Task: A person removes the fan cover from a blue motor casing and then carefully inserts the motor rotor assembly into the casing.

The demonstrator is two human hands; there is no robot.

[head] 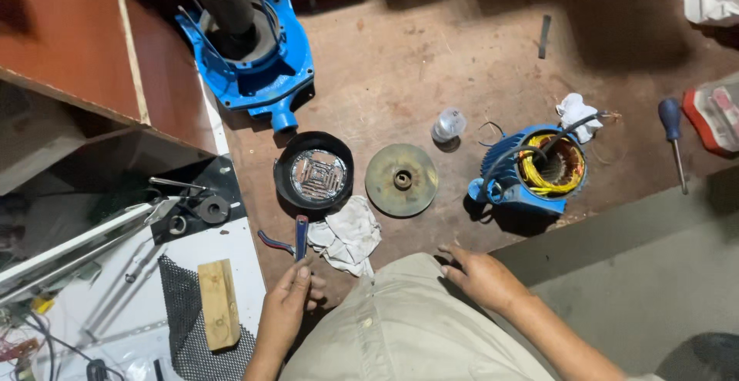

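My left hand (291, 304) grips a tool with a blue-and-red handle (300, 236), probably pliers, whose handle points up toward a black round fan cover (314, 175). A crumpled white rag (348, 236) lies just right of the tool. My right hand (479, 275) rests flat on the floor near my knee, fingers spread, holding nothing. Beyond it lie a brass-coloured impeller disc (401, 179) and a blue motor stator (536, 169) with yellow windings.
A blue pump housing with a dark rotor shaft (250, 42) stands at the back left. A blue-handled screwdriver (674, 138) lies at the right. A wooden block (219, 302) on black mesh lies at the left. A small clear bottle (448, 125) stands behind the disc.
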